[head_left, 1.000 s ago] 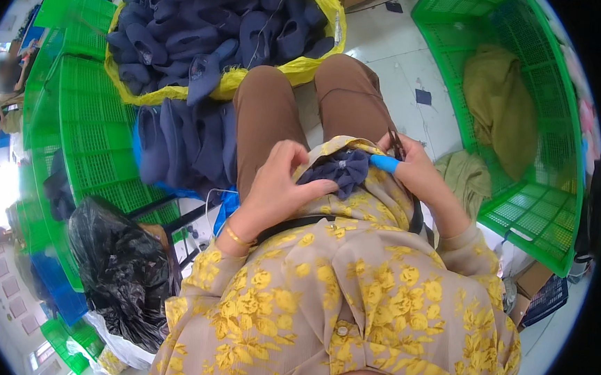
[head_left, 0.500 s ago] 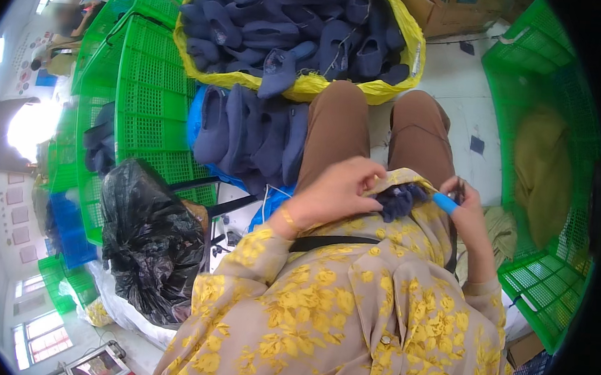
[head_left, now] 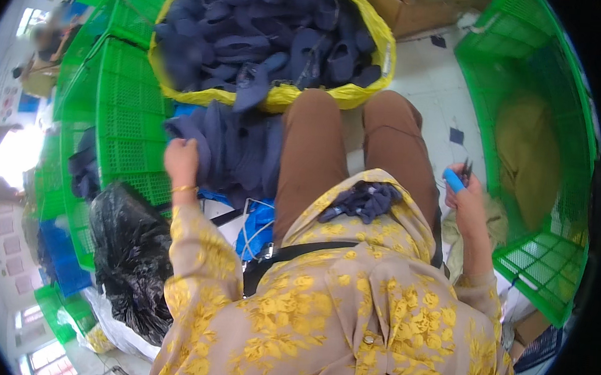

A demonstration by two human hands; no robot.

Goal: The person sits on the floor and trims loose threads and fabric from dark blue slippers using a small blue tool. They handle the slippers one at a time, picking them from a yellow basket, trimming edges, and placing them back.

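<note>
My left hand (head_left: 181,162) is at the left end of a row of navy slippers (head_left: 240,152), fingers closed on the edge of the end slipper (head_left: 194,133). My right hand (head_left: 469,203) is held out beyond my right knee, closed round small dark thread snips (head_left: 467,173) whose points stand up past the fingers. Blue tape (head_left: 454,181) wraps one finger or thumb of that hand. A bunch of navy scraps (head_left: 363,202) lies in my lap on the front of my yellow-flowered shirt.
A yellow-rimmed sack (head_left: 385,71) full of navy slippers stands ahead of my knees. Green crates (head_left: 132,109) are stacked at left, above a black plastic bag (head_left: 129,245). At right a green crate (head_left: 485,82) holds olive cloth (head_left: 529,155). A cardboard box (head_left: 417,14) is behind.
My left hand has left the lap and reached out left to the slipper row. My right hand, with the snips, has moved away from the shirt hem. The navy scraps lie spread out in the lap.
</note>
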